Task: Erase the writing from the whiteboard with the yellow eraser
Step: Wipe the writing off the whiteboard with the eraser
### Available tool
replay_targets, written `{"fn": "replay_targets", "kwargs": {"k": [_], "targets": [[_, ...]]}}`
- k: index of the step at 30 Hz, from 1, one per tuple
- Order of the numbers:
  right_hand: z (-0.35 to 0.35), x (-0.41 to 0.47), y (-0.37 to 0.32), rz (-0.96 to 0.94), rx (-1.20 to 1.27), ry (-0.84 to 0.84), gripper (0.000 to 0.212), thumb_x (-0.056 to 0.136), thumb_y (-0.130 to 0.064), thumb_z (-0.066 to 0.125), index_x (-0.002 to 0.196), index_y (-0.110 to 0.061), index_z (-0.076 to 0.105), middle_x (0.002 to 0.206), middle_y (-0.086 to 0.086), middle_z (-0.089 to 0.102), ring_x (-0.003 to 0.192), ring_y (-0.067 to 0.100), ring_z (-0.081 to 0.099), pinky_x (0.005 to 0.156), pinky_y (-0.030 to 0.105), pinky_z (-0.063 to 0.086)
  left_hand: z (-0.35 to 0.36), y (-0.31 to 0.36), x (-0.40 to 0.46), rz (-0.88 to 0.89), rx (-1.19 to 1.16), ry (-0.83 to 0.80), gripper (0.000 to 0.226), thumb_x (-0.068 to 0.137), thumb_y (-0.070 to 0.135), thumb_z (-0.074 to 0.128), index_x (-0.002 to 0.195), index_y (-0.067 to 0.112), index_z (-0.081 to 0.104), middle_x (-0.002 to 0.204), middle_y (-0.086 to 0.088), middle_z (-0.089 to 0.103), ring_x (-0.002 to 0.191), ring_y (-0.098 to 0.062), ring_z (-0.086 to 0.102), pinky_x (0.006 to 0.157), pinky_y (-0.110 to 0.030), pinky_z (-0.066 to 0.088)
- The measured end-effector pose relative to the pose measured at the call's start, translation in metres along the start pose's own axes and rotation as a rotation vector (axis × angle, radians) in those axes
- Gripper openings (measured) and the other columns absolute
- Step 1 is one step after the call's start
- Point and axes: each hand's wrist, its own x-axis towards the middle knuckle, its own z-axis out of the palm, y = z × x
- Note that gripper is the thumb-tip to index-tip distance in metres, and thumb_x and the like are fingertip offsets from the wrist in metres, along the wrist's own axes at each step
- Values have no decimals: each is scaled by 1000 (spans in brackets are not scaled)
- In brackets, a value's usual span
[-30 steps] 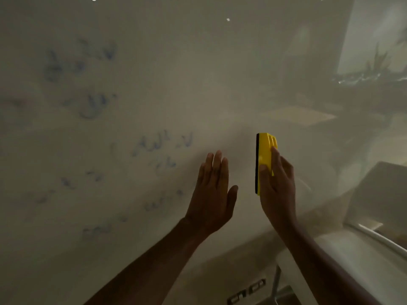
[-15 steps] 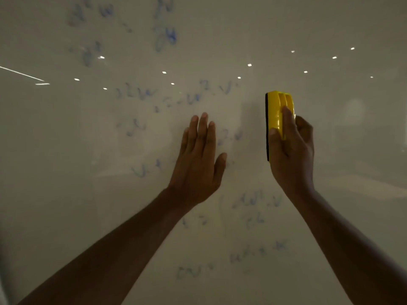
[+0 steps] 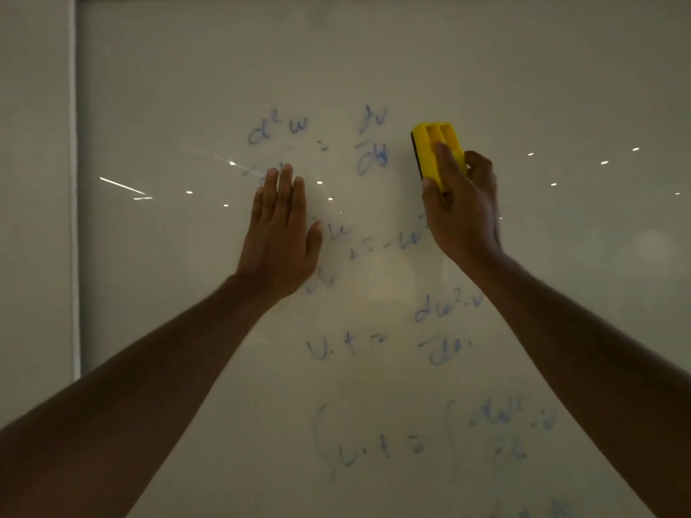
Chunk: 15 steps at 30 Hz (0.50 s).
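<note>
A glossy whiteboard fills the view, with several lines of blue handwritten formulas running from the upper middle down to the bottom right. My right hand grips a yellow eraser with a dark felt face, held against the board just right of the top formula line. My left hand rests flat on the board with fingers together, covering part of the writing left of centre. Both forearms reach up from the lower corners.
The whiteboard's left edge runs vertically at the far left, with plain wall beyond it. Ceiling light reflections dot the board's surface.
The view has tilted upward, so the writing now sits lower and clearer. My right hand has carried the eraser up beside the top formula. My left hand stays flat on the board.
</note>
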Motion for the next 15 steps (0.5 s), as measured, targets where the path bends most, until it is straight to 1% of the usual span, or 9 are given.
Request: {"fn": "replay_targets", "kwargs": {"k": [3,7,10,12,15], "targets": [[12,23,-14,-55,-64,-21,57,98,-35,53,153,-29,38,143,20,42,121,41,47,97,46,48,-8,-25,5,-58,29,-10,72,104,35,36,158,-9,20,168,-31,13,158,-47,8,129,-56,13],[22,46,-28,-156,-210,-69,53,98,-30,53,150,-25,44,147,21,40,121,45,47,92,52,46,-15,-55,1,-133,57,-36,74,103,38,31,158,-9,18,169,-31,10,158,-46,5,130,-55,11],[29,60,-29,-185,-335,-83,52,99,-32,52,150,-32,42,150,16,37,121,43,45,92,51,44,-19,-72,-5,-184,55,-42,74,102,38,27,158,-10,18,169,-30,10,159,-45,5,130,-54,10],[33,66,-26,-139,-377,-36,53,99,-31,51,150,-34,40,152,15,34,123,42,44,93,51,42,-20,-79,-11,-208,48,-47,74,102,37,26,158,-10,18,169,-30,9,159,-46,5,131,-55,10],[45,71,-31,80,-346,54,54,100,-27,48,152,-32,36,157,15,29,129,42,39,96,52,39,-20,-90,-18,-228,36,-29,71,101,32,28,157,-11,21,168,-31,12,158,-47,7,130,-54,9]]}}
